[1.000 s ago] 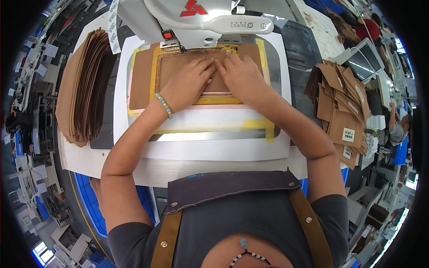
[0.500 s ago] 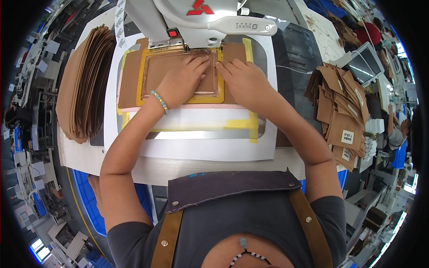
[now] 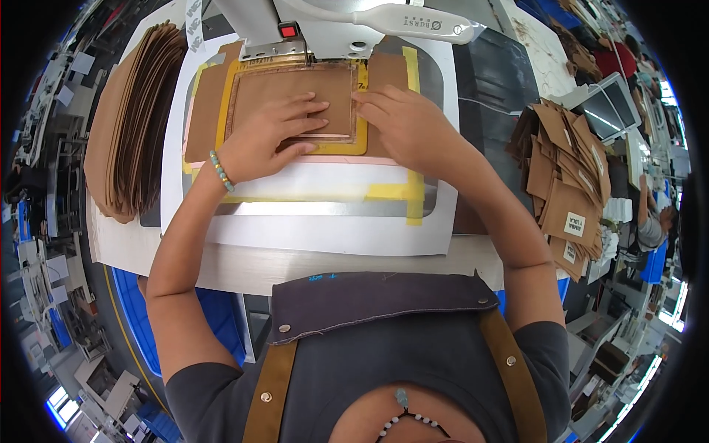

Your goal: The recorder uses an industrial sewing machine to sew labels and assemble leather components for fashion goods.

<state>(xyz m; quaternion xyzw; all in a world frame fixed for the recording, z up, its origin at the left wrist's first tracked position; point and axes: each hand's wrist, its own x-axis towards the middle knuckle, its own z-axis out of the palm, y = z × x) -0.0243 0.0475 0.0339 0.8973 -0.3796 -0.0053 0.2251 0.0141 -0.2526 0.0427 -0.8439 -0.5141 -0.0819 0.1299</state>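
A brown panel [image 3: 284, 85], of leather or a similar sheet material, lies flat under a yellow rectangular frame [image 3: 361, 139]. My left hand [image 3: 269, 139] rests palm down over the frame's lower left part. Its fingers are spread across the panel and the thumb lies near the frame's lower rim. Along the frame's right rim, my right hand [image 3: 405, 124] lies flat with fingers stretched out and fingertips at the inner edge. Neither hand grips anything. Just beyond the fingers stands the head of a sewing machine [image 3: 336, 49], its presser foot close to the frame's far edge.
A thick stack of brown panels [image 3: 133, 125] stands at the left. To the right hangs a pile of brown pieces with labels [image 3: 569, 177], near a tablet-like screen [image 3: 611, 107]. White sheet [image 3: 332, 240] and yellow tape [image 3: 395, 193] lie under the work. A blue bin [image 3: 221, 332] sits below.
My left hand has slid left and toward me, and its fingers have spread. My right hand stays at the frame's right rim. The whole view has shifted slightly.
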